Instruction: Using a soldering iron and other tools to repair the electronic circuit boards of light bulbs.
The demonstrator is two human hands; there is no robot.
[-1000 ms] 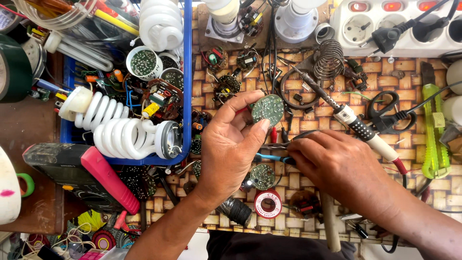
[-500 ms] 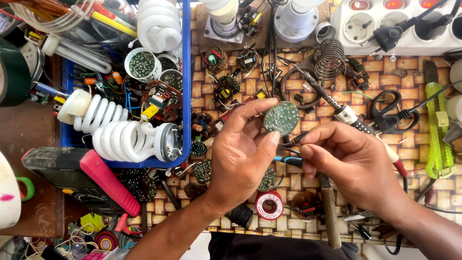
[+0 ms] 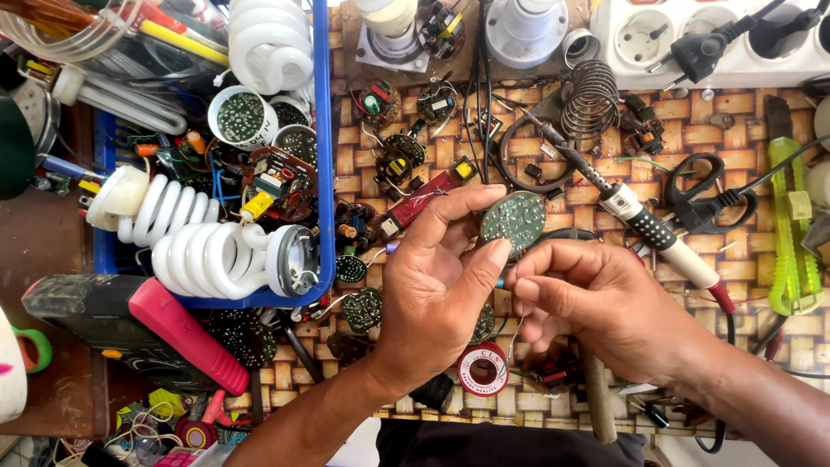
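My left hand (image 3: 432,281) pinches a round green circuit board (image 3: 513,220) between thumb and fingers, holding it up above the tiled bench. My right hand (image 3: 596,303) is just right of it, its fingertips closed together at the board's lower edge. A thin wire (image 3: 516,333) hangs from those fingertips, and a small blue part shows between the two hands. A soldering iron (image 3: 644,225) lies behind my right hand, tip pointing toward a coiled metal stand (image 3: 590,99). A red solder spool (image 3: 482,369) sits below my hands.
A blue crate (image 3: 323,156) at left holds spiral lamps (image 3: 199,246) and circuit scraps. A white power strip (image 3: 692,39) runs along the top right. Black scissors (image 3: 713,195) and a green utility knife (image 3: 794,225) lie at right, a black and pink tool (image 3: 164,333) at lower left.
My left hand has carried the round board a little up and to the right. My right hand has closed in on the board's lower edge.
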